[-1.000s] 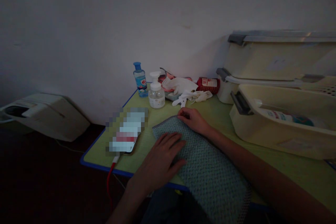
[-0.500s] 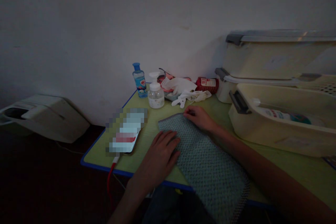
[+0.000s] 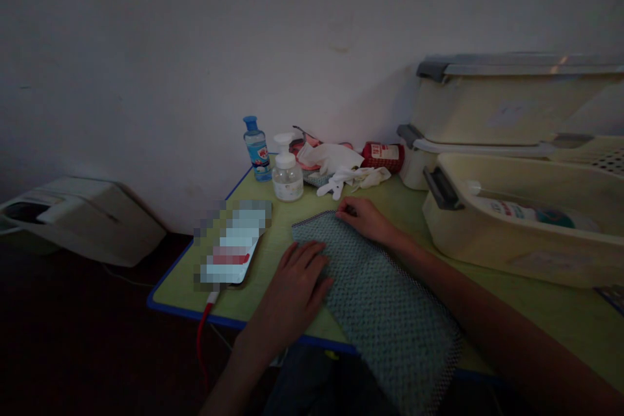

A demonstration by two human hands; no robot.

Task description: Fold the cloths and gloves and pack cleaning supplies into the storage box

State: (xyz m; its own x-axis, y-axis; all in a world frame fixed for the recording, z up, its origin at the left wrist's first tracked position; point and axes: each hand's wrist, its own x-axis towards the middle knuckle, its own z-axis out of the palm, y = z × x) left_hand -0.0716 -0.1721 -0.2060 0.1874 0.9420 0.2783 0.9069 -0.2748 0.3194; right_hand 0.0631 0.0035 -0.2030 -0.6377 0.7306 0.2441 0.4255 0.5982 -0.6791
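A pale green tabletop with a blue rim (image 3: 180, 289) is set by a plain, dimly lit greyish wall (image 3: 195, 45), with a dark floor (image 3: 73, 331) seen at the left. On its near middle a blue-green textured cloth with a black-and-white border (image 3: 390, 312) is spread, its near end hung past the near edge. The cloth's far right corner is pinched by the thumb and curled fingers of the right hand (image 3: 363, 218). The left hand (image 3: 297, 279) is laid palm down at the cloth's left edge, its fingers loosely extended and nothing gripped. To the left, a lit phone with a pixelated screen (image 3: 238, 240) is plugged into a red cable (image 3: 199, 338). Farther off, a clear blue capped bottle (image 3: 257, 153) and a clear bottle with a white pump (image 3: 287, 181) are stood upright; to their right, crumpled white gloves (image 3: 353, 177) and a red bottle on its side (image 3: 383, 157) are gathered. The right side is occupied by stacked cream plastic bins (image 3: 487, 107) and, nearer, an open cream plastic bin (image 3: 526, 257). A white, box-shaped object (image 3: 107, 221) is seen at the left.
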